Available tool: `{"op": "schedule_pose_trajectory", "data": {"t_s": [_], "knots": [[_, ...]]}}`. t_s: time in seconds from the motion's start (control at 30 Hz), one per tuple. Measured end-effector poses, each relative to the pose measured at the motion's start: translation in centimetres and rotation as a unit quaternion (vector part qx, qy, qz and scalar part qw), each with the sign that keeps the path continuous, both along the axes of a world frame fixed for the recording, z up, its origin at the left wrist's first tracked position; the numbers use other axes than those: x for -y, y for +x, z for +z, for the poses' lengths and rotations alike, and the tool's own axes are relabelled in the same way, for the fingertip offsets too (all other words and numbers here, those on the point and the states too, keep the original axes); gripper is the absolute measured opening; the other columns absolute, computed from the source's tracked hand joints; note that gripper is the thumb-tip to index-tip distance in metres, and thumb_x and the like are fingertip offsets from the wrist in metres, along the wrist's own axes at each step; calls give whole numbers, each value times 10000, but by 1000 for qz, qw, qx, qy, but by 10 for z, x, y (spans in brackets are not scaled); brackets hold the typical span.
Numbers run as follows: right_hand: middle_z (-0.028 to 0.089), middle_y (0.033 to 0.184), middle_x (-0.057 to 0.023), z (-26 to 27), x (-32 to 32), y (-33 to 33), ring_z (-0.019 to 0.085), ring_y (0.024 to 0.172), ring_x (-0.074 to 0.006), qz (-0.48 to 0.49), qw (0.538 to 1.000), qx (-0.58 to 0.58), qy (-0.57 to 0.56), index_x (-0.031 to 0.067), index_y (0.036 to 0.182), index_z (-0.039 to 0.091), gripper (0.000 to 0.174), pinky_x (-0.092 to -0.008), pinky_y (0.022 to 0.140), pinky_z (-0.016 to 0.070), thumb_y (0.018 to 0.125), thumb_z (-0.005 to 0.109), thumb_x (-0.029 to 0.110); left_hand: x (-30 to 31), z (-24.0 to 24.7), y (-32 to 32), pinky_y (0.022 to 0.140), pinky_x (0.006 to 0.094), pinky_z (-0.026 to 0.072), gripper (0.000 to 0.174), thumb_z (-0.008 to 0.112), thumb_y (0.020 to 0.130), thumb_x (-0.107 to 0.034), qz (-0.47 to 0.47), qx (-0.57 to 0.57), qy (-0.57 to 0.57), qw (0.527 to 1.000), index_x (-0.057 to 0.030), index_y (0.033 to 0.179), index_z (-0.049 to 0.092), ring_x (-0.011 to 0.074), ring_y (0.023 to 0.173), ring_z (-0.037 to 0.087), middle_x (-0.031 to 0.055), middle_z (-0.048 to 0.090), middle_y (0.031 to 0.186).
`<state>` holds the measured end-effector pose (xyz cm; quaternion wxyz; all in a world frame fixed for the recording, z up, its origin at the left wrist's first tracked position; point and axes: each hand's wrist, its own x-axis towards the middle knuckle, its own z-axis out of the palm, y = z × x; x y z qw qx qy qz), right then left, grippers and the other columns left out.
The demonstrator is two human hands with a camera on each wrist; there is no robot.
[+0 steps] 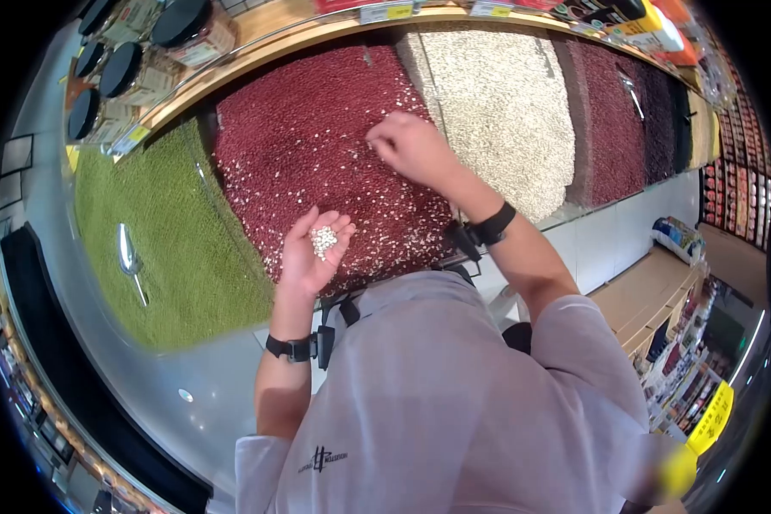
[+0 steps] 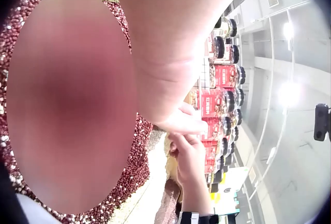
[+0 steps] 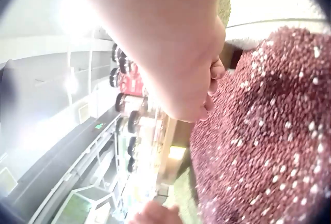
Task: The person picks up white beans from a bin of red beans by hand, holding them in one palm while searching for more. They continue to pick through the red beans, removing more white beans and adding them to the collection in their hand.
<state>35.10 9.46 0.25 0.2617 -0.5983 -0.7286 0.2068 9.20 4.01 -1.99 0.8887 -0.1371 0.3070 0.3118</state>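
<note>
In the head view, my left hand is held palm up over the red beans. A small heap of white beans lies in its palm, with the fingers loosely extended. My right hand is above the far part of the red beans, its fingers curled inward. In the right wrist view those fingertips fold in toward the palm, and I cannot tell if a bean is between them. Many white beans are scattered among the red ones, most thickly near the front.
Green beans with a metal scoop fill the bin at left. White beans fill the bin at right, with darker beans beyond. A wooden shelf edge with black-lidded jars runs along the back.
</note>
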Motion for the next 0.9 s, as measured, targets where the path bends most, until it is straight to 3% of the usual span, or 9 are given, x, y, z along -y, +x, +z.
{"op": "schedule_pose_trajectory", "data": {"t_s": [0.13, 0.53, 0.63, 0.9], "knots": [[638, 890, -96, -31, -9, 24, 640, 839, -283, 1, 997, 45, -55, 70, 926, 683, 143, -378, 777, 524, 810, 648, 145, 5, -2, -4, 768, 362, 603, 336, 511, 963, -260, 12, -15, -1, 1000, 64, 960, 598, 344, 896, 666, 237, 648, 956], [639, 947, -137, -52, -16, 18, 636, 893, -317, -14, 993, 84, -81, 52, 954, 678, 198, -407, 814, 520, 810, 670, 188, 12, -1, -13, 771, 371, 606, 370, 499, 965, -277, 15, -32, -6, 999, 78, 990, 600, 352, 898, 673, 244, 650, 979], [644, 964, -156, -49, -21, 15, 640, 891, -335, -20, 989, 108, -104, 42, 959, 676, 229, -415, 810, 522, 800, 684, 206, 13, 8, -8, 721, 357, 620, 332, 510, 959, -255, 13, -86, -15, 996, 53, 926, 628, 336, 840, 686, 227, 671, 910], [670, 904, -157, -59, -25, 14, 653, 795, -317, -18, 994, 10, -109, 34, 908, 682, 175, -392, 755, 524, 773, 689, 145, 22, 16, -6, 739, 367, 611, 352, 487, 970, -266, 29, -88, -11, 996, 49, 909, 632, 341, 833, 687, 220, 675, 913]]}}
